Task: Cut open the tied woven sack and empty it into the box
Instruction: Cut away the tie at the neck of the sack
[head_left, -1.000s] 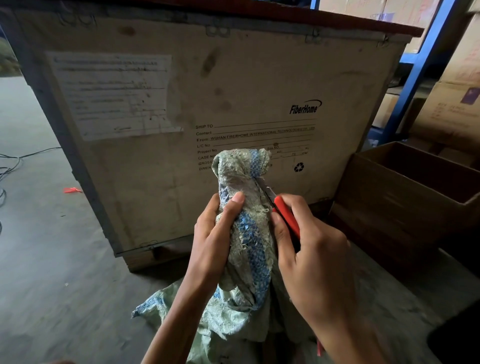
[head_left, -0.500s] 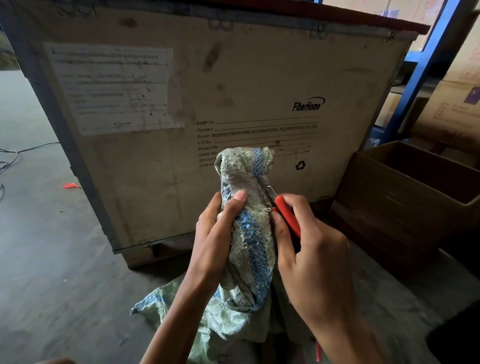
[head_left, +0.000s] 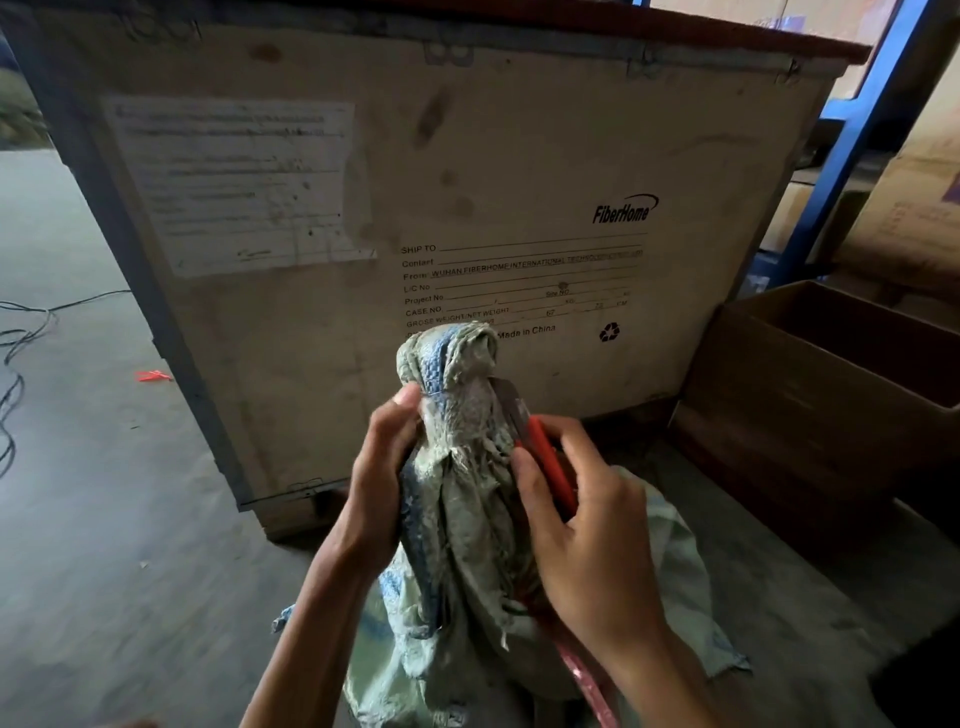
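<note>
Head: hands (head_left: 382, 483) round sack (head_left: 467, 499), cutters (head_left: 551, 467).

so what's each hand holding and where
Left hand grips the woven sack at its gathered neck; right hand holds the red-handled cutter by its handle.

A: Obstacles?
B: Wooden crate (head_left: 467, 171), an upright wall just behind the sack (head_left: 467, 519) and its tied neck. Cardboard box (head_left: 779, 415), open-topped, just right of the crate; blue rack post (head_left: 857, 130) behind it. Neck flanks taken: left hand (head_left: 384, 488) on one side, right hand (head_left: 587, 551) with red-handled cutter (head_left: 550, 467) on the other.
A: Free room?
B: Bare floor (head_left: 104, 545) leftward, as far as loose cables (head_left: 26, 317) at its left edge; also above the box mouth.
</note>
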